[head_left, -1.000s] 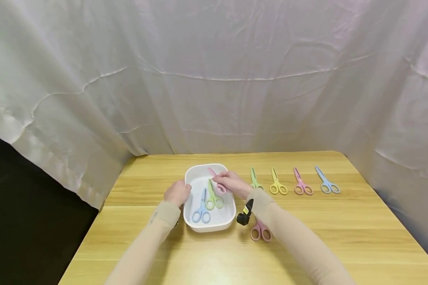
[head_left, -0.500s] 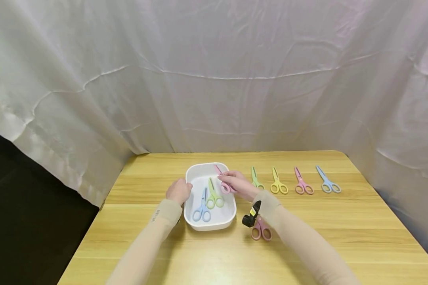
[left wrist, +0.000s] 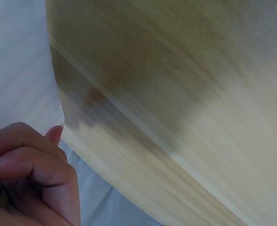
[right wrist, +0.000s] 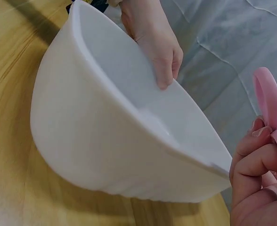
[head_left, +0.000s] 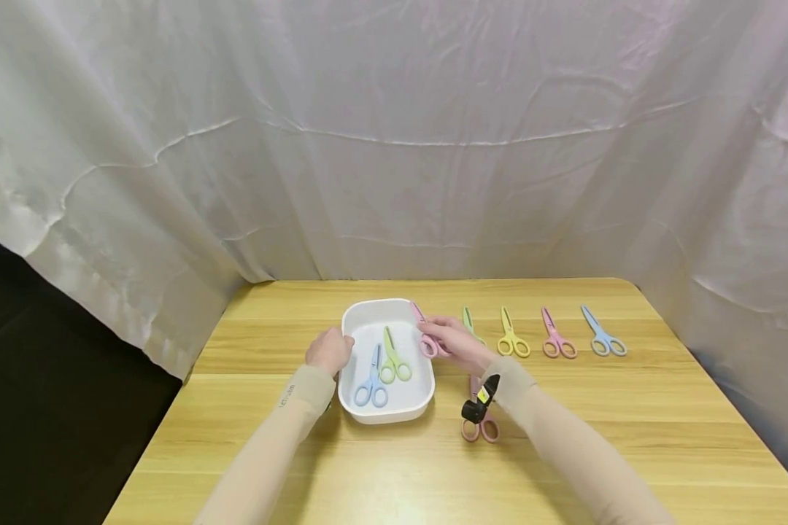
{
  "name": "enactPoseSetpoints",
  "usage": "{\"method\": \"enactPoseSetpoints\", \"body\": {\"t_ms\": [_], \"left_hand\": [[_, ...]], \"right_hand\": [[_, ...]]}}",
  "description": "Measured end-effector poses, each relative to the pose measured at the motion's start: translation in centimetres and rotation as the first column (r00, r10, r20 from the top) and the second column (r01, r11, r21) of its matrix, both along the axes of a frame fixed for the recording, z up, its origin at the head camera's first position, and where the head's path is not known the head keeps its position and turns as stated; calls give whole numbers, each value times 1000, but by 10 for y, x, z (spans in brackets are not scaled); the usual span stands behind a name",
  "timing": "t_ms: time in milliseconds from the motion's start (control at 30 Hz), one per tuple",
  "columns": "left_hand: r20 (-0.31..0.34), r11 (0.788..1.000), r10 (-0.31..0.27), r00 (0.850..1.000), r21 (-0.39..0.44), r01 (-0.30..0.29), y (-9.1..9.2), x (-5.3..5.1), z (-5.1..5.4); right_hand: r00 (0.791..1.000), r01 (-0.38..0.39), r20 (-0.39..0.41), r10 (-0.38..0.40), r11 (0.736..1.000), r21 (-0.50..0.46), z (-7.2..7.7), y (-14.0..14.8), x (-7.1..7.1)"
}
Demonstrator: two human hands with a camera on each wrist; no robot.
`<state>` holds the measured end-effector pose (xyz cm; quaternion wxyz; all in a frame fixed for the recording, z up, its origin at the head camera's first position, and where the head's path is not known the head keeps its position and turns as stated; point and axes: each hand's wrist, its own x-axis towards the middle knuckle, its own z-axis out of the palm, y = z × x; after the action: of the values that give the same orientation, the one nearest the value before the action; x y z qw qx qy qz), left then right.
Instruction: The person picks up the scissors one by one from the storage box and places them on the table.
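Left hand: white tray pinched, lower mid-frame; right hand: pink scissors gripped, best lifted clear of tray.

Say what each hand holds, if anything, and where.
Right hand: pink scissors, around the middle, beside the handle loops. Left hand: white bin, by its left rim.

the table carries a white tray and apparently five scissors, two partly hidden.
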<state>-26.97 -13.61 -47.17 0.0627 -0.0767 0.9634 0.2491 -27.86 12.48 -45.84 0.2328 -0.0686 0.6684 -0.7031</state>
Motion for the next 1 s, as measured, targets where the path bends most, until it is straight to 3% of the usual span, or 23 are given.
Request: {"method": "enactPoseSetpoints", "body": {"t_ms": [367, 600, 1000], "left_hand": [[-5, 1000, 8, 1000, -6, -8, 1, -1, 3], [-6, 1000, 5, 1000, -10, -5, 0, -2, 0], [-10, 1000, 17, 1000, 4, -17, 2, 1, 0]], "right_hand": [[998, -15, -55, 17, 999, 33, -6, 20, 3], [1000, 21, -16, -20, 997, 73, -9, 30, 10], [999, 34, 8, -34, 999, 37, -12, 43, 16]]}}
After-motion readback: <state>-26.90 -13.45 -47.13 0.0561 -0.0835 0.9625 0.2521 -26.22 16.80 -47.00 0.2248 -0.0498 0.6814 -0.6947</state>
